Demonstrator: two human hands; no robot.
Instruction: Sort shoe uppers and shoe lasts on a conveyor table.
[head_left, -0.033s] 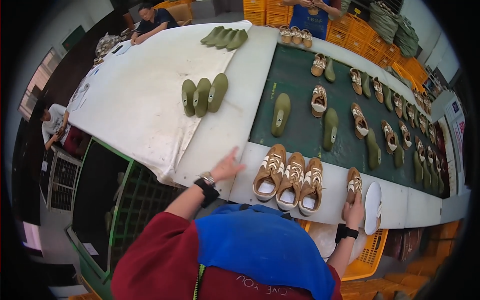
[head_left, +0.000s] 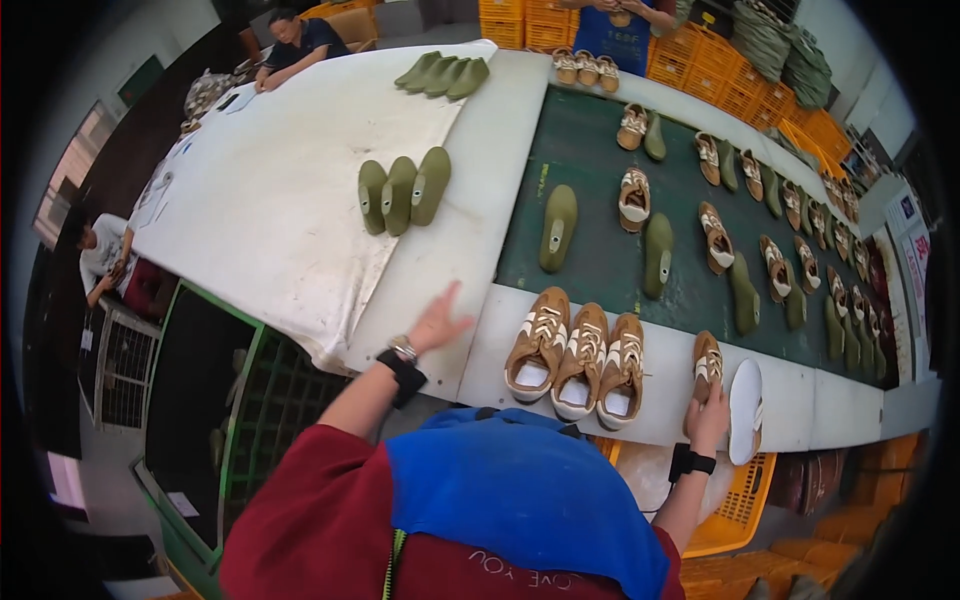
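My left hand (head_left: 440, 322) hovers over or rests on the white table edge, fingers spread, holding nothing; contact with the surface is unclear. My right hand (head_left: 708, 418) grips the heel end of a brown-and-white sneaker (head_left: 707, 365) at the table's near edge. Right beside that hand lies a white sole-shaped piece (head_left: 745, 408), with a bit of brown and white showing at its side. Between my hands, three laced brown sneakers (head_left: 583, 360) stand side by side, toes pointing away, white insoles visible inside.
A green conveyor belt (head_left: 600, 270) carries several sneakers and green shoe lasts (head_left: 658, 255). Three more lasts (head_left: 400, 195) lie on the white-covered table (head_left: 270, 200) at left. Below the right side is a yellow crate (head_left: 738, 510). Other people sit or stand around.
My left hand has shifted slightly left. My right hand stays on the sneaker. The whole view has moved a little.
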